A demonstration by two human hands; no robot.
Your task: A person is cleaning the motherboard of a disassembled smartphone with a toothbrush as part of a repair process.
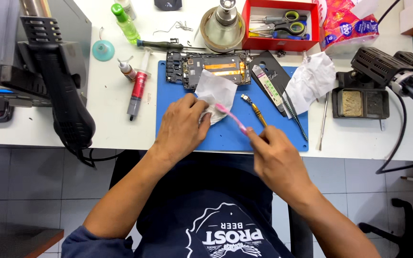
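Brushing was under way near the blue mat (225,136): left hand (180,129) gripped white tissue (215,91), perhaps wrapping a part; right hand (276,155) held pink toothbrush (230,116); opened phone frame (209,68) lay unassembled behind.

We see a thin pink plastic toothbrush (232,118) lying slantwise over the blue work mat, its head up and to the left, its handle end pinched in our right hand (276,157). The brush head meets a crumpled white tissue (214,93), which our left hand (181,128) grips at its lower edge. The tissue's upper part overlaps the opened phone frame.
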